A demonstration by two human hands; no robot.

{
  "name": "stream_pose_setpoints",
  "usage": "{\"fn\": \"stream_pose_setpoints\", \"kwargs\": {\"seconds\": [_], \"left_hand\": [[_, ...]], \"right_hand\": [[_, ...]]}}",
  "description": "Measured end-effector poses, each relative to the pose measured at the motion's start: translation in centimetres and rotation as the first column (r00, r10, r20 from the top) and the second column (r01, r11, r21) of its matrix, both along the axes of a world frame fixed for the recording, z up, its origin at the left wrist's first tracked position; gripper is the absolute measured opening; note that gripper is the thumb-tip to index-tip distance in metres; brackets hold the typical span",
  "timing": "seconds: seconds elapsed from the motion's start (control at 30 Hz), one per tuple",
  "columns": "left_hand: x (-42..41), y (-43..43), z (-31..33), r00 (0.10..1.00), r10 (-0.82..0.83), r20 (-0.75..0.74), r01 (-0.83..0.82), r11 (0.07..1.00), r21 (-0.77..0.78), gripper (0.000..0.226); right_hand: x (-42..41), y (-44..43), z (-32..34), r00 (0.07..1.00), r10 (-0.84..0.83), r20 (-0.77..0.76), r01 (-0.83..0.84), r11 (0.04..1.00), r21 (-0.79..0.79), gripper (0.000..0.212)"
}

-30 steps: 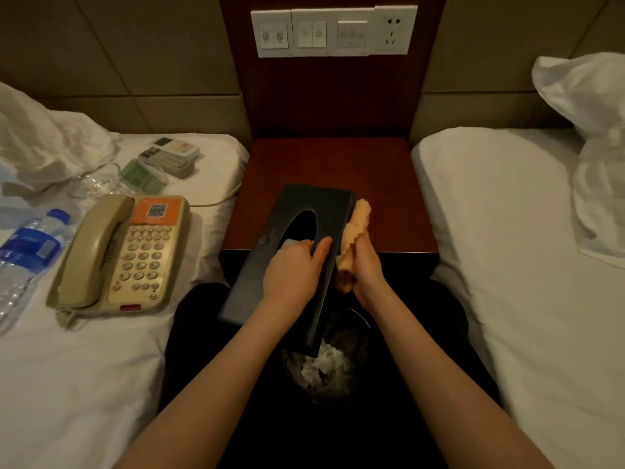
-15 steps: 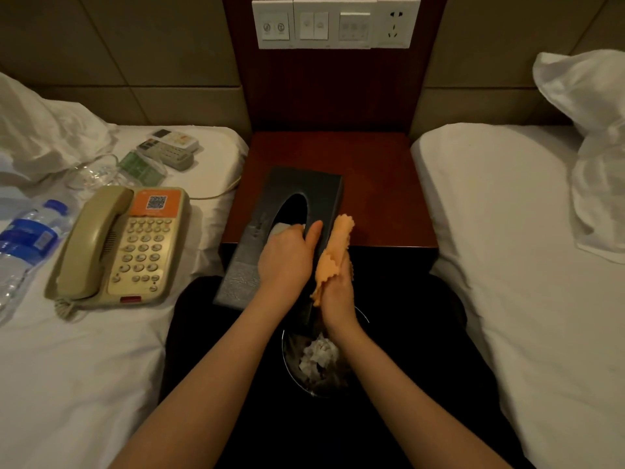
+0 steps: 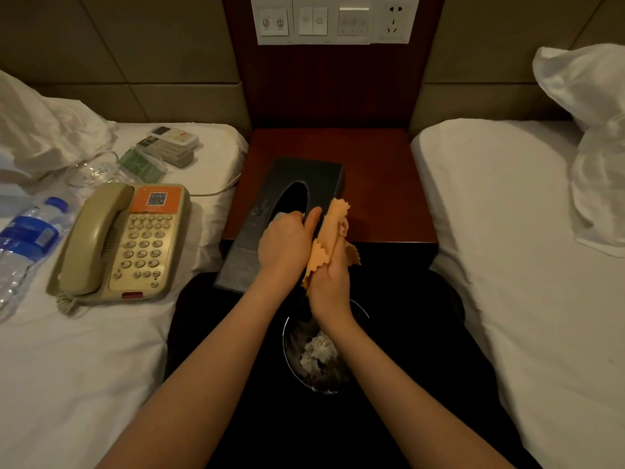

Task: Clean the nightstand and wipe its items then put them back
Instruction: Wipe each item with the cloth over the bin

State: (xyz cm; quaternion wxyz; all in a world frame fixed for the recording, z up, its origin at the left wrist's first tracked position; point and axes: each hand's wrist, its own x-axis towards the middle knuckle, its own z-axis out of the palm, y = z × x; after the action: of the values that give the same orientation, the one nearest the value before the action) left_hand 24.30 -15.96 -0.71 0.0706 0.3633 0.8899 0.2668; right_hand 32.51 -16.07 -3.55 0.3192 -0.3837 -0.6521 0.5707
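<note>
My left hand (image 3: 285,242) grips the box (image 3: 297,174) at its slot, long axis running away over the worktop (image 3: 382,184), while my right hand (image 3: 329,282) holds the cloth (image 3: 329,231) against its right side.

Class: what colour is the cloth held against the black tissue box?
The cloth is orange, with a zigzag-cut edge; the head view, the only one, shows it.

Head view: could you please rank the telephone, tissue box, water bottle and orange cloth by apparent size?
Telephone and tissue box: too alike to rank.
Water bottle, cut off by the frame.
Orange cloth.
</note>
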Motion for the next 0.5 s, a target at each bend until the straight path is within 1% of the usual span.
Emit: {"fn": "stream_pose_setpoints", "kwargs": {"seconds": [0.13,0.17,0.23,0.27,0.33,0.37,0.43,0.5], "left_hand": [[0.1,-0.5,-0.3,1.0,-0.009,0.012,0.008,1.0,0.023,0.05],[0.3,-0.6,-0.4,1.0,-0.014,0.02,0.013,1.0,0.026,0.05],[0.8,-0.8,-0.4,0.999,-0.044,0.003,0.044,0.999,0.018,0.05],[1.1,-1.0,-0.4,0.997,-0.067,-0.024,0.067,0.998,0.007,0.049],[1.3,-1.1,-0.4,0.993,-0.101,-0.056,0.1,0.995,-0.013,0.045],[1.3,-1.2,-0.3,0.992,-0.118,-0.054,0.117,0.993,-0.014,0.045],[1.0,-1.2,-0.4,0.989,-0.144,-0.046,0.143,0.99,-0.016,0.046],[0.8,-1.3,-0.4,0.988,-0.15,-0.032,0.149,0.989,-0.024,0.046]], "right_hand": [[-1.4,3.5,1.5,0.995,0.017,0.102,-0.02,0.999,0.032,0.055],[-1.7,4.5,2.2,0.989,0.001,0.15,-0.013,0.997,0.075,0.055],[-2.0,6.3,3.4,0.959,-0.06,0.277,-0.007,0.973,0.233,0.054],[-1.9,7.1,3.8,0.928,-0.079,0.364,-0.044,0.947,0.318,0.055],[-1.7,8.4,4.0,0.834,-0.092,0.544,-0.184,0.883,0.432,0.056],[-1.5,9.0,3.9,0.8,-0.105,0.591,-0.236,0.85,0.47,0.055],[-1.0,9.4,3.6,0.777,-0.112,0.62,-0.319,0.779,0.54,0.052],[-0.4,8.9,3.2,0.77,-0.032,0.637,-0.446,0.687,0.574,0.048]]}}
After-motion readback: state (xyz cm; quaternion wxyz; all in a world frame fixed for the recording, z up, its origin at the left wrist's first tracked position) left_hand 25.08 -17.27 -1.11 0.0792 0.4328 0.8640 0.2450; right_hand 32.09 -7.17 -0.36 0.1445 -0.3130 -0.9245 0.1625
